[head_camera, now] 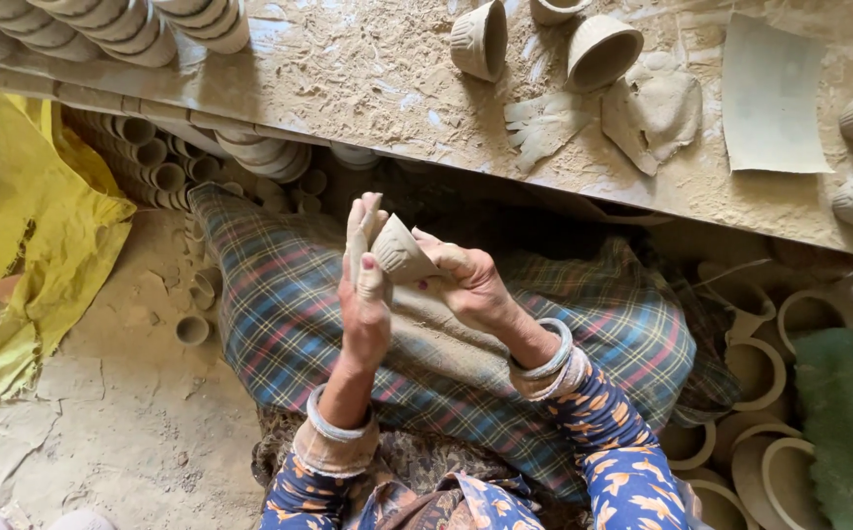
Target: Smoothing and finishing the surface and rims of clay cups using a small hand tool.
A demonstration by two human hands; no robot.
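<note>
A small grey clay cup [399, 252] is held between both hands above a plaid cloth [279, 294] on my lap. My left hand [362, 294] stands upright with its fingers pressed flat against the cup's left side. From the right, my right hand [465, 285] grips the cup, thumb on its wall. Both hands are coated in clay, and both wrists carry bangles.
A dusty wooden board [367, 88] runs across the top with two clay cups [480, 39] [601, 51], clay scraps [652, 113] and a flat clay sheet [770, 98]. Stacked cups [122, 25] lie at upper left, more cups [760, 373] at right. A yellow cloth [24, 206] lies left.
</note>
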